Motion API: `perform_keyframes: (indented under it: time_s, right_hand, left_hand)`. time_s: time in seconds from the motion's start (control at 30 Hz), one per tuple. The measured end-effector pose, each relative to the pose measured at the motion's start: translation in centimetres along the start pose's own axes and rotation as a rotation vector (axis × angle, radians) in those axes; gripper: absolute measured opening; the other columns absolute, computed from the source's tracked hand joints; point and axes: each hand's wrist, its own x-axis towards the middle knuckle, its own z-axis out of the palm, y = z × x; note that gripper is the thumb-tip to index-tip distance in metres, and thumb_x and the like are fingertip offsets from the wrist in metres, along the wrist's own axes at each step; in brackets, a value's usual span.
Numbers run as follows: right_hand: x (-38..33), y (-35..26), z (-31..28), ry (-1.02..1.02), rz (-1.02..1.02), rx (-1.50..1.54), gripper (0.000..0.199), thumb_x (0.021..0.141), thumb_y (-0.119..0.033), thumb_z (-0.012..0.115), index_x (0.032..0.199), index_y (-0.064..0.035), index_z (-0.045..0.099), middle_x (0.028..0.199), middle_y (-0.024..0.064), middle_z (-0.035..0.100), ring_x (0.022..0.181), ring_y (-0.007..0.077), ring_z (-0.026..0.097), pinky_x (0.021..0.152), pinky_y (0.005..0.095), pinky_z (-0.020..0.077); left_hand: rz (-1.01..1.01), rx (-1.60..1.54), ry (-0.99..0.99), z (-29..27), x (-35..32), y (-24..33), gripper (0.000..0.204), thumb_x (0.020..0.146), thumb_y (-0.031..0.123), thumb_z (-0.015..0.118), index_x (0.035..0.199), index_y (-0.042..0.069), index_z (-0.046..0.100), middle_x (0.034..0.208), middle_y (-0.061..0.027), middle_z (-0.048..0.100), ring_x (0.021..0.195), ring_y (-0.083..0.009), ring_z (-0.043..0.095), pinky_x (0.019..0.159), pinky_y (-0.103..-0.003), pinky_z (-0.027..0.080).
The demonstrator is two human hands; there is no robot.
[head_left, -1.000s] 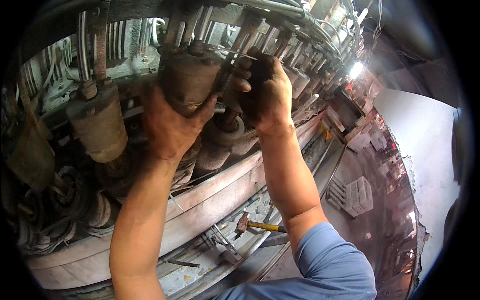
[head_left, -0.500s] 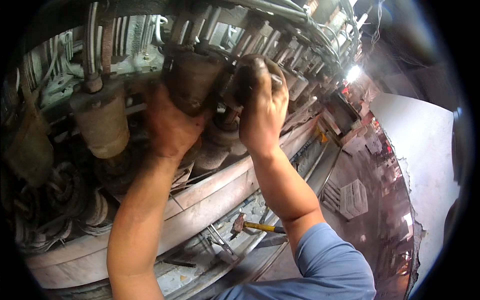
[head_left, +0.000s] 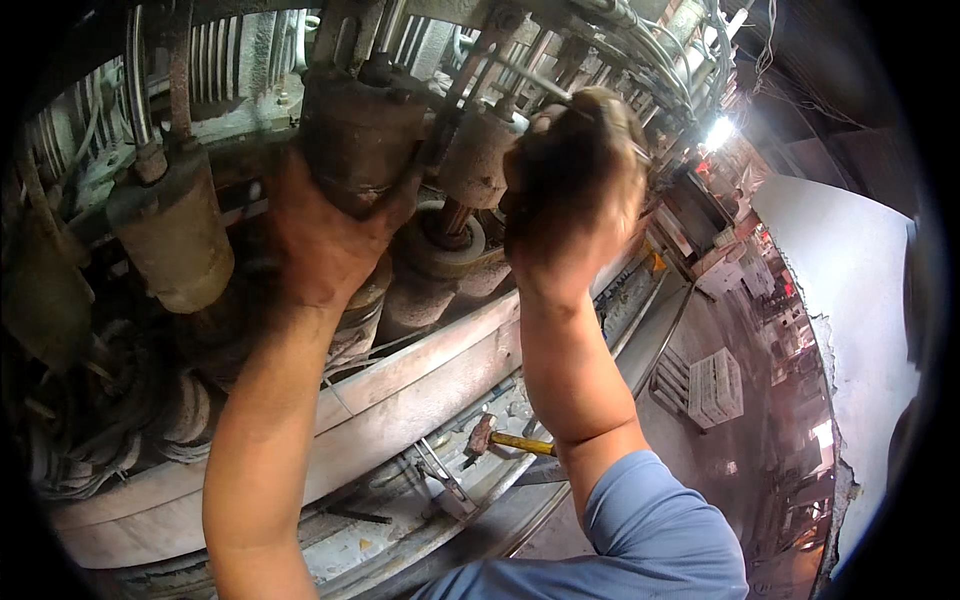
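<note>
My left hand [head_left: 325, 240] is closed round the lower part of a dark, dusty metal cylinder [head_left: 362, 135], its thumb up along the right side. The cylinder hangs upright from a rod in the machine. To the right, my right hand [head_left: 575, 235] is raised and grips a dark, rounded, block-like piece [head_left: 578, 150]; motion blurs it, so its kind is unclear. A thin rod shows beside that piece, but I cannot tell whether it belongs to it. Between my hands stands a smaller grey cylinder [head_left: 472, 160] above a ring-shaped fitting [head_left: 447, 240].
Another hanging cylinder [head_left: 175, 235] is at the left. A pale beam [head_left: 420, 370] runs along the machine's front. Beyond it, a hammer [head_left: 500, 438] with a yellow handle lies on a ledge. A white crate [head_left: 714, 388] stands on the floor at right. Cables [head_left: 665, 50] hang overhead.
My right hand has moved right and away from the left-hand cylinder with the dark piece, uncovering the smaller cylinder and ring. My left hand stays on its cylinder; the view has shifted slightly.
</note>
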Motion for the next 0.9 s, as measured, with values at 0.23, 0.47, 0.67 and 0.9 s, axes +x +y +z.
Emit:
perform_keyframes:
  time_s: [0.23,0.47,0.67,0.9]
  right_hand:
    - [-0.9,4.0,-0.6,0.009,0.654,0.782,0.027,0.106,-0.018,0.047,0.121,0.0006,0.059,0.098,0.0127,0.064,0.078,0.0200,0.061,0.061,0.0315,0.0509]
    - [0.7,2.9,0.0,-0.065,0.710,0.266,0.024,0.105,-0.015,0.044,0.113,0.0027,0.059,0.095,0.0138,0.065,0.073,0.0207,0.060,0.057,0.0315,0.0499]
    - [-1.9,4.2,0.4,-0.190,-0.246,-0.907,0.025,0.101,-0.005,0.051,0.123,0.0005,0.061,0.106,0.0159,0.069,0.089,0.0235,0.068,0.075,0.0351,0.0549]
    - [-2.7,0.9,4.6,-0.014,0.129,-0.253,0.022,0.107,-0.017,0.056,0.115,0.0020,0.062,0.096,0.0065,0.066,0.080,0.0128,0.062,0.072,0.0288,0.0519]
  left_hand:
    - [-0.101,-0.018,-0.051,-0.4,0.3,0.2,0.082,0.072,0.044,0.094,0.129,-0.001,0.056,0.120,-0.0194,0.066,0.108,-0.0334,0.066,0.096,-0.045,0.052]
    - [-0.025,0.067,0.012,-0.5,-0.2,0.2,0.087,0.071,0.049,0.093,0.130,-0.001,0.055,0.121,-0.0201,0.064,0.109,-0.0350,0.065,0.096,-0.047,0.052]
    - [-0.032,0.064,0.039,-0.7,0.0,0.5,0.086,0.070,0.045,0.094,0.131,-0.001,0.055,0.120,-0.0216,0.064,0.109,-0.0367,0.065,0.094,-0.047,0.052]
    - [-0.056,0.025,0.005,-1.3,-0.1,-0.9,0.076,0.068,0.034,0.095,0.127,0.002,0.060,0.118,-0.0198,0.067,0.106,-0.0357,0.067,0.092,-0.045,0.053]
